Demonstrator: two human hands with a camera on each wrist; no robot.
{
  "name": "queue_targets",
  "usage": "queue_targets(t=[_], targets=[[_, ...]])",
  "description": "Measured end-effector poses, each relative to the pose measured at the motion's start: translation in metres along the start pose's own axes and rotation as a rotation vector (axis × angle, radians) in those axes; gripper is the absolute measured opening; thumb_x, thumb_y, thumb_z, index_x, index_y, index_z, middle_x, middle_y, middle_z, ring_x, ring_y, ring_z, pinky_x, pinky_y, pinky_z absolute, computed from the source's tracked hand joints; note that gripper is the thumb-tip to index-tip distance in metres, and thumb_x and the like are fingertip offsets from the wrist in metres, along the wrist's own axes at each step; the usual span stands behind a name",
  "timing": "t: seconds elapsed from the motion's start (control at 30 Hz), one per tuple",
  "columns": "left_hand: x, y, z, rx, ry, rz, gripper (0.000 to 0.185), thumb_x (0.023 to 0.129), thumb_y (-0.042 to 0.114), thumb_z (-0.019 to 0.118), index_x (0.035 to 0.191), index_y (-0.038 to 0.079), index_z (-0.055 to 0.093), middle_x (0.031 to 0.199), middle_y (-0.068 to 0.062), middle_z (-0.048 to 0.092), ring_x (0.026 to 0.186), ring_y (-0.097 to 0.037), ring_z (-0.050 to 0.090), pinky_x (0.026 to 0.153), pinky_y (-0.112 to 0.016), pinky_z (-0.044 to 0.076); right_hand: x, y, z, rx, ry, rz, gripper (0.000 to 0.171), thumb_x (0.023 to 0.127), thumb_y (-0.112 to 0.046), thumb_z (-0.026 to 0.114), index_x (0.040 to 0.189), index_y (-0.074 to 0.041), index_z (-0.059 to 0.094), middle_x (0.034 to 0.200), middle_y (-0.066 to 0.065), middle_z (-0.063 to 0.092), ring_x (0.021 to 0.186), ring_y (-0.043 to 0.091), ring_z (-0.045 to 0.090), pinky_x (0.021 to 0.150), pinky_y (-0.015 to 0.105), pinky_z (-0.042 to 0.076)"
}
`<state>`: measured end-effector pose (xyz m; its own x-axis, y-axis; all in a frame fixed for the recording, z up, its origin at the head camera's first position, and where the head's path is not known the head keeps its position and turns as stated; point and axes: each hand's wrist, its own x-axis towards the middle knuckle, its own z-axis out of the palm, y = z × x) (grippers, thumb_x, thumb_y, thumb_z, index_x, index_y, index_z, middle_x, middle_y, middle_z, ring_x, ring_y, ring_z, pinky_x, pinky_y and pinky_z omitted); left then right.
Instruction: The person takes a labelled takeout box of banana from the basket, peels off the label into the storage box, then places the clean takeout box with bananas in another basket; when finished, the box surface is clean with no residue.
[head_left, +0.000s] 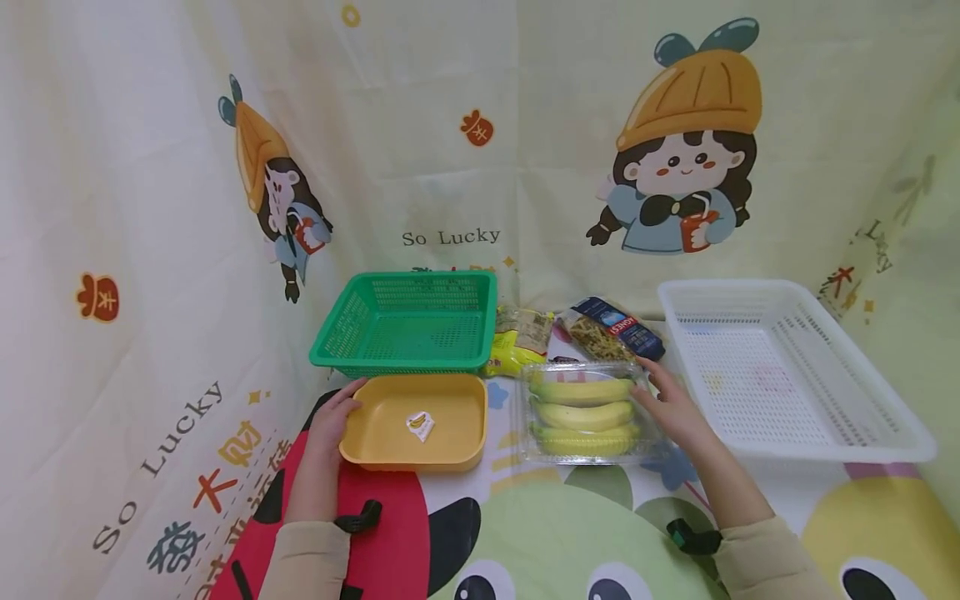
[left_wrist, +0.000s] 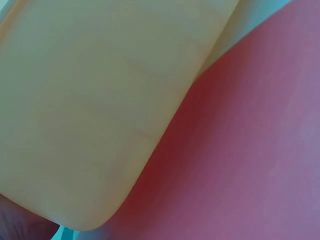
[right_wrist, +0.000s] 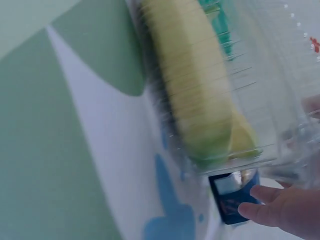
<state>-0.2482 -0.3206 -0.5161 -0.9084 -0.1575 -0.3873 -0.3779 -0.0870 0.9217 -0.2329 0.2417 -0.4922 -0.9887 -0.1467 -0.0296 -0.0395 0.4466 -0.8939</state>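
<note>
In the head view, my left hand [head_left: 327, 427] is at the left end of a shallow yellow tub [head_left: 457, 417], its fingertips touching the rim. A banana sticker [head_left: 420, 425] lies flat on the tub's floor. My right hand [head_left: 671, 408] touches the right end of a clear plastic box [head_left: 527, 450], fingers spread near its far corner. Several yellow bananas [head_left: 585, 414] lie side by side inside that box. The right wrist view shows a banana [right_wrist: 192, 75] through the box wall, with fingertips [right_wrist: 262, 210] beyond it. Mostly the tub's side [left_wrist: 85, 110] fills the left wrist view.
Behind the tub stands a green basket [head_left: 405, 361]. A yellow packet [head_left: 517, 342] and a pasta bag [head_left: 615, 327] with a dark blue label lie behind the banana box. On the right stands a white basket [head_left: 870, 454]. A patterned cloth [head_left: 547, 542] covers the table; curtains hang around.
</note>
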Motion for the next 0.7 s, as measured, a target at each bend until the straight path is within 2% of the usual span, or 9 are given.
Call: queue_targets(t=[0.27, 0.4, 0.47, 0.53, 0.63, 0.7], targets=[[0.005, 0.001, -0.016, 0.028, -0.001, -0.019, 0.047, 0.102, 0.018, 0.045, 0.148, 0.029, 0.047, 0.162, 0.002, 0.031, 0.135, -0.019, 0.043, 0.088, -0.013, 0.049, -0.001, 0.012, 0.006, 0.13, 0.007, 0.004, 0.07, 0.103, -0.023, 0.052, 0.16, -0.017, 0.012, 0.166, 0.018, 0.006, 0.145, 0.056, 0.011, 0.114, 0.069, 0.021], [0.004, 0.002, -0.016, 0.085, 0.009, 0.0, 0.046, 0.105, 0.022, 0.038, 0.149, 0.028, 0.045, 0.162, 0.001, 0.03, 0.138, -0.019, 0.04, 0.095, -0.015, 0.047, -0.001, 0.015, 0.008, 0.202, 0.037, -0.011, 0.067, 0.102, -0.016, 0.051, 0.159, -0.015, 0.016, 0.166, 0.015, 0.009, 0.146, 0.054, 0.016, 0.116, 0.066, 0.021], [0.003, 0.003, -0.015, 0.175, 0.028, 0.03, 0.045, 0.106, 0.026, 0.035, 0.149, 0.026, 0.046, 0.162, -0.001, 0.03, 0.14, -0.022, 0.038, 0.105, -0.024, 0.045, -0.001, 0.016, 0.009, 0.234, 0.045, -0.014, 0.066, 0.102, -0.014, 0.05, 0.159, -0.013, 0.016, 0.166, 0.015, 0.01, 0.146, 0.053, 0.017, 0.116, 0.066, 0.02], [0.001, 0.005, -0.015, 0.307, 0.053, 0.07, 0.045, 0.106, 0.032, 0.032, 0.148, 0.024, 0.047, 0.161, -0.005, 0.032, 0.141, -0.027, 0.037, 0.112, -0.035, 0.041, 0.0, 0.017, 0.009, 0.257, 0.047, -0.012, 0.065, 0.103, -0.013, 0.049, 0.159, -0.013, 0.016, 0.166, 0.015, 0.01, 0.147, 0.052, 0.016, 0.117, 0.066, 0.019], [-0.004, 0.009, -0.013, 0.534, 0.119, 0.192, 0.048, 0.106, 0.038, 0.032, 0.145, 0.018, 0.052, 0.157, -0.013, 0.039, 0.142, -0.034, 0.037, 0.116, -0.05, 0.033, -0.001, 0.016, 0.009, 0.288, 0.046, 0.004, 0.064, 0.103, -0.014, 0.048, 0.159, -0.014, 0.016, 0.167, 0.014, 0.009, 0.148, 0.048, 0.015, 0.117, 0.065, 0.019], [-0.011, 0.012, -0.007, 0.654, 0.184, 0.298, 0.048, 0.106, 0.039, 0.033, 0.14, 0.015, 0.056, 0.151, -0.016, 0.046, 0.138, -0.037, 0.041, 0.115, -0.054, 0.034, -0.001, 0.016, 0.009, 0.293, 0.045, 0.013, 0.064, 0.104, -0.015, 0.048, 0.159, -0.014, 0.017, 0.167, 0.012, 0.011, 0.148, 0.046, 0.017, 0.118, 0.06, 0.021]])
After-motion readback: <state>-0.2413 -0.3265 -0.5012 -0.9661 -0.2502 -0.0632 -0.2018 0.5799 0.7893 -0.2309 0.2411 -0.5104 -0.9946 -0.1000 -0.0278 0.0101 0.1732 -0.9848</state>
